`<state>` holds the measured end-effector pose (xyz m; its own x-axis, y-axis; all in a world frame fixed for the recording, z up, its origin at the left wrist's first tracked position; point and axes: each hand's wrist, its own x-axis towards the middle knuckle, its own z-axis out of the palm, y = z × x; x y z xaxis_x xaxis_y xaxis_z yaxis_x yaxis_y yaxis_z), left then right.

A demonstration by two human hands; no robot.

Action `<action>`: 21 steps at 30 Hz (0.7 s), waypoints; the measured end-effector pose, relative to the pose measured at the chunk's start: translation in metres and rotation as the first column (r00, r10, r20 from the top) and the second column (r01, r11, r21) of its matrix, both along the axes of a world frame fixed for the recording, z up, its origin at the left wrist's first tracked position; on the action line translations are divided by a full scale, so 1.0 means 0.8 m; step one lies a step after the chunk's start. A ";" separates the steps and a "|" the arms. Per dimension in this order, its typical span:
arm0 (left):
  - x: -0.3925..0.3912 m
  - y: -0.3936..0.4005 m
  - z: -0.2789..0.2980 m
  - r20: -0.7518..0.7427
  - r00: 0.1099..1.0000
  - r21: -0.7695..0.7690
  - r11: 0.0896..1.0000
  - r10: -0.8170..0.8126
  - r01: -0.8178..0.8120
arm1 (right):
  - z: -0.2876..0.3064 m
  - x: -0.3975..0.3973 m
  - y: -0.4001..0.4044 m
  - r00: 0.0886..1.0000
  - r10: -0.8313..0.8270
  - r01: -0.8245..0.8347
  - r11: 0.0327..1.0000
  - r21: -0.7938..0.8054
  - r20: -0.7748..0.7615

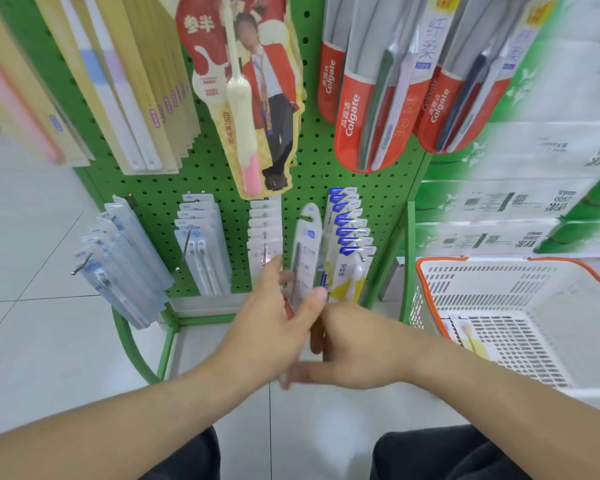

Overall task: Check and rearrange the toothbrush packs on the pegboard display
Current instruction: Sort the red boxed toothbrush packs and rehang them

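Observation:
A green pegboard [219, 171] carries hanging toothbrush packs. My left hand [274, 317] holds a white toothbrush pack [305, 251] upright, thumb on its front, in front of the lower row. My right hand [354, 344] sits just below and behind it, fingers curled around the pack's lower end. Left of the held pack hangs a row of white packs [264, 233]; right of it a row of blue-topped packs [349, 233]. Further left hang white twin-brush packs [200, 244] and clear packs [125, 258]. Red Colgate packs [378, 98] hang above.
A white basket with an orange rim [426, 268] stands at the right, holding a few items. Stacked green-and-white tissue packs [520, 188] fill the shelf behind it. A red figure-shaped toothbrush pack [253, 91] and yellow packs [118, 81] hang in the upper row. Pale floor tiles lie below.

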<state>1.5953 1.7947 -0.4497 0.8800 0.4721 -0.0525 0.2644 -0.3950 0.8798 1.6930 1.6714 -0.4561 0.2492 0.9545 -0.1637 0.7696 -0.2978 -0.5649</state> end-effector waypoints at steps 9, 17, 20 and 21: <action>-0.009 0.006 0.021 0.318 0.947 -0.009 0.999 0.045 -0.044 | 0.010 0.020 -0.021 0.917 -0.333 0.376 0.907 0.191 -0.221; 0.012 -0.010 0.108 0.628 0.759 -0.230 0.973 0.172 -0.030 | 0.063 -0.004 -0.011 0.816 -0.176 0.569 0.414 0.711 -0.551; 0.018 -0.019 0.128 0.593 0.795 -0.209 0.978 0.130 -0.004 | 0.096 -0.003 -0.016 0.835 -0.236 0.548 0.283 0.787 -0.497; 0.021 -0.023 0.134 0.591 0.799 -0.193 0.981 0.110 0.007 | 0.108 0.000 -0.018 0.835 -0.249 0.545 0.255 0.799 -0.490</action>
